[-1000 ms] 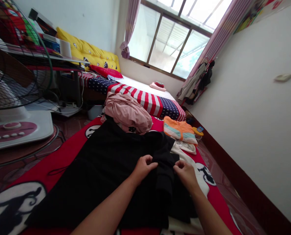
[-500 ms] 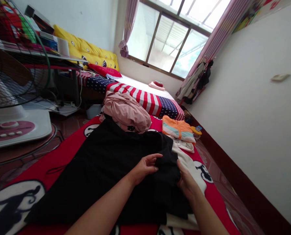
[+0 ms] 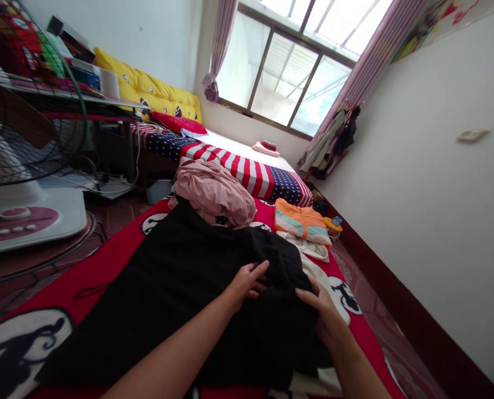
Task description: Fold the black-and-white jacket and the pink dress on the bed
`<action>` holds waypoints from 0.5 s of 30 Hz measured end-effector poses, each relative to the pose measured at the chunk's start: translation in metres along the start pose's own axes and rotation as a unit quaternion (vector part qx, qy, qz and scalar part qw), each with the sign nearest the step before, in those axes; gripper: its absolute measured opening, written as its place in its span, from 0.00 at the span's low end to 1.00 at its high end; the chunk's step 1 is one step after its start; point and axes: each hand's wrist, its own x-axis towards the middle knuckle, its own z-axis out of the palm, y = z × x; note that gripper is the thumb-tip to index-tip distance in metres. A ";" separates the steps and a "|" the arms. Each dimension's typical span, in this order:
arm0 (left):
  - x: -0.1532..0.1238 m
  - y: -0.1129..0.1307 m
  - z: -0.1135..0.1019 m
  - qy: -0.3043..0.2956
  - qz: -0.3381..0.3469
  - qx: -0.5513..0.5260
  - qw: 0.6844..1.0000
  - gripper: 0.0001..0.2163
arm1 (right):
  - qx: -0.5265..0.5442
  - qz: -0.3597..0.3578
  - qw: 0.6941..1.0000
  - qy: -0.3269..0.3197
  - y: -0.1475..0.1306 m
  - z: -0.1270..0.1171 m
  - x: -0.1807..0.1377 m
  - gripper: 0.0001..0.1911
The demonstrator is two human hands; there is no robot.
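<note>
A large black garment [image 3: 167, 288] lies spread over the red blanket [image 3: 117, 249], its kind hard to make out. My left hand [image 3: 247, 284] rests on it with thumb and fingers apart, touching folds of the black cloth. At the garment's right edge, my right hand [image 3: 324, 310] grips the cloth with the thumb on top and fingers underneath. White cloth [image 3: 319, 271] shows from beneath the black garment on the right.
Beyond the garment sits a pink bundle of cloth [image 3: 213, 191]. Folded orange-and-white clothing [image 3: 300, 219] lies at the far right of the blanket. A fan [image 3: 26, 216] stands at the left. Behind is a bed with a striped cover [image 3: 234, 166].
The bunched black cloth at the right has been spread flatter and outward. My right hand has turned with its thumb over the edge; my left thumb has lifted away from the fingers.
</note>
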 end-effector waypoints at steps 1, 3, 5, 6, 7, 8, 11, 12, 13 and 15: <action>0.001 0.003 0.002 0.000 -0.022 -0.014 1.000 0.24 | 0.003 -0.001 1.000 -0.008 -0.001 0.000 -0.002 0.24; 0.004 0.009 0.003 0.013 -0.053 -0.027 0.998 0.18 | 0.014 -0.003 1.000 -0.010 -0.005 0.000 -0.004 0.30; 0.004 0.017 0.004 0.029 -0.059 -0.019 0.998 0.13 | 0.033 -0.005 0.999 -0.001 -0.008 -0.001 -0.006 0.37; 0.004 0.022 0.003 0.031 -0.055 -0.010 0.998 0.11 | 0.045 -0.008 0.999 0.000 -0.010 -0.002 -0.006 0.39; 0.002 0.027 0.003 0.027 -0.051 -0.005 0.998 0.09 | 0.058 -0.012 0.998 -0.003 -0.011 -0.002 -0.005 0.38; 0.001 0.032 0.002 0.018 -0.049 -0.011 0.999 0.07 | 0.070 -0.014 0.997 -0.011 -0.012 -0.002 -0.005 0.36; -0.004 0.048 0.001 -0.028 -0.063 -0.103 0.992 0.04 | 0.077 0.012 0.997 -0.012 -0.014 -0.004 0.001 0.25; -0.005 0.052 0.000 -0.038 -0.062 -0.143 0.987 0.03 | 0.074 0.010 0.997 0.013 -0.014 -0.006 0.004 0.22; -0.006 0.056 -0.001 -0.039 -0.051 -0.177 0.982 0.03 | 0.076 -0.007 0.996 0.054 -0.015 -0.008 0.007 0.19; -0.005 0.060 -0.006 0.001 0.007 -0.223 0.975 0.05 | 0.102 -0.079 0.978 0.162 -0.018 -0.016 0.011 0.16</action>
